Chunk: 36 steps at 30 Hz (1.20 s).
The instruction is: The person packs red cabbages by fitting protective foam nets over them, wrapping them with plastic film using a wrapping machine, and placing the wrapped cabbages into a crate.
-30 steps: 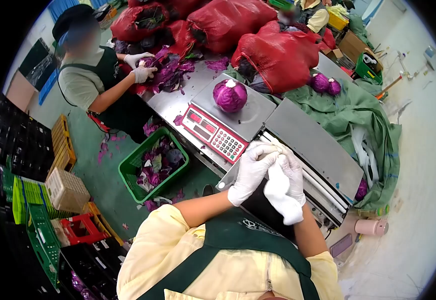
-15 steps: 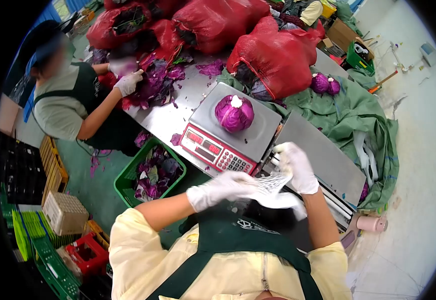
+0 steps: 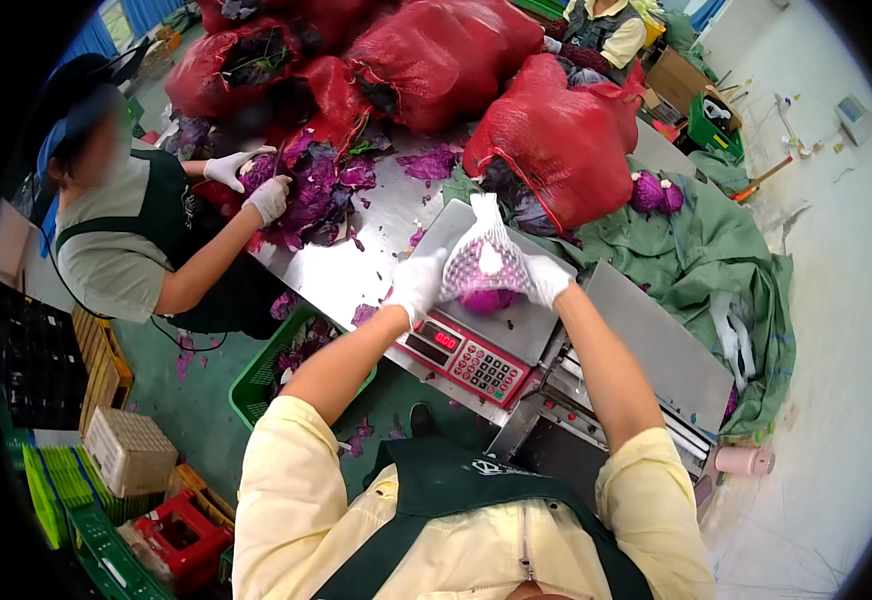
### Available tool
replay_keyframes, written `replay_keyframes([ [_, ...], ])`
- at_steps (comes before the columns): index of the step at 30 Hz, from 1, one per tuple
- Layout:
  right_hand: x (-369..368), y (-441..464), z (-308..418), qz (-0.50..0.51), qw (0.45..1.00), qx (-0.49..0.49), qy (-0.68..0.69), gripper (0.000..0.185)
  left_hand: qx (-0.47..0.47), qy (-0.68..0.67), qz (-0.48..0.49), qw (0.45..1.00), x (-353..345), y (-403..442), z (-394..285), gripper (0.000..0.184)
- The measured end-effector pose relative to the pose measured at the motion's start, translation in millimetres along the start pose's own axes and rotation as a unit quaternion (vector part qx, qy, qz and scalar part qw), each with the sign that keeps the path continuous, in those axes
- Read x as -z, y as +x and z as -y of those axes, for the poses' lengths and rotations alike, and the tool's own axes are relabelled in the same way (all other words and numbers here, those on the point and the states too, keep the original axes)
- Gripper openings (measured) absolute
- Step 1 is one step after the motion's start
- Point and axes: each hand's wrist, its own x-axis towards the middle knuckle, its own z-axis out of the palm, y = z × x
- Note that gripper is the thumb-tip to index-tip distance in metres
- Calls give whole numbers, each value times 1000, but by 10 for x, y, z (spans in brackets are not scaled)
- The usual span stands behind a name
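Observation:
A purple cabbage (image 3: pixel 491 300) rests on the metal pan of a red-edged weighing scale (image 3: pixel 464 358). A white foam net (image 3: pixel 487 250) covers its upper part, and its narrow end stands up above the cabbage. Purple shows through the mesh and bare below its lower edge. My left hand (image 3: pixel 418 284), in a white glove, closes on the left edge of the net. On the opposite side my gloved right hand (image 3: pixel 548 279) grips the net's right edge. Some fingertips are hidden behind the net.
Red mesh sacks (image 3: pixel 556 140) stand along the far side of the steel table. At left a co-worker (image 3: pixel 146 210) handles purple leaves (image 3: pixel 321 190). A green crate (image 3: pixel 248 385) sits below the table edge. Two cabbages (image 3: pixel 656 193) lie on green cloth (image 3: pixel 696 240) at right.
Both hands have moved forward from in front of my apron to the scale, carrying the foam net. It now sits over the cabbage, which was bare before.

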Motion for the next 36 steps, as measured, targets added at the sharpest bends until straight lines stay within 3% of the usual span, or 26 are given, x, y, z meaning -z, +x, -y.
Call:
replay_keyframes([
  [1,-235,-225,52,-19,967,-42,249,33,-24,-84,-98,991,41,-145,-106,10],
  [3,-563,-556,72,-175,978,107,39,25,11,-139,-184,973,-21,-301,-169,12],
  [4,-684,-716,82,-203,969,121,69,22,37,-324,-122,937,-123,-338,-127,15],
  [5,-786,-881,86,-232,958,132,101,19,61,-496,-53,865,-235,-399,-86,19],
  [6,-888,-1090,134,-208,957,135,147,18,141,-746,14,650,11,-517,-295,27],
  [7,-995,-1303,182,-185,953,136,196,16,269,-883,156,353,280,-605,-431,32],
  [9,-1065,-1695,288,-163,973,161,22,15,169,-906,252,295,584,-863,-567,37],
  [10,-1097,-1904,413,-162,978,128,40,15,84,-945,275,155,262,-970,-499,41],
  [11,-1120,-2086,520,-160,981,98,58,16,202,-917,280,199,732,-1102,-618,46],
  [13,-1127,-2386,581,-94,973,76,198,18,276,-861,289,315,894,-1276,-752,49],
  [14,-1100,-2510,526,-68,972,73,213,22,247,-869,317,289,878,-1370,-768,48],
  [15,-919,-2660,524,41,977,-23,207,25,274,-854,316,309,872,-1416,-838,54],
  [17,-783,-2877,604,161,971,-141,103,37,193,-849,378,316,838,-1522,-898,61],
  [18,-786,-2982,627,199,964,-147,93,44,190,-832,397,338,836,-1561,-979,62],
  [20,-694,-3125,658,252,958,-128,50,52,204,-840,400,306,896,-1650,-1220,57],
  [22,-665,-3158,655,114,987,-55,94,37,233,-844,373,306,857,-1715,-1530,51],
  [23,-649,-3173,654,48,993,-14,107,31,193,-842,365,348,911,-1761,-1636,54],
  [25,-301,-3299,-18,-27,995,-13,99,21,180,-858,378,299,918,-1806,-1790,56],
  [26,-387,-3476,-102,-63,996,-12,70,17,193,-887,389,157,816,-1839,-1823,54],
  [27,-404,-3644,-237,-97,993,-30,63,21,163,-901,381,126,807,-1864,-1953,46],
  [29,-608,-4002,-159,-136,940,-95,299,29,191,-902,325,212,648,-1983,-2241,44],
  [30,-647,-4176,-204,-125,951,-36,281,33,117,-932,298,171,713,-2007,-2503,40],
  [31,-646,-4344,-247,-116,958,21,263,37,104,-940,290,145,582,-2011,-2613,45],
  [33,-266,-4478,-376,-44,873,-104,474,54,42,-942,186,276,800,-2070,-3022,55],
  [35,-7,-4523,-389,19,835,49,548,58,124,-826,46,548,900,-2083,-3175,64],
  [36,96,-4550,-228,-70,859,103,497,56,110,-825,52,552,953,-2013,-3321,64],
])
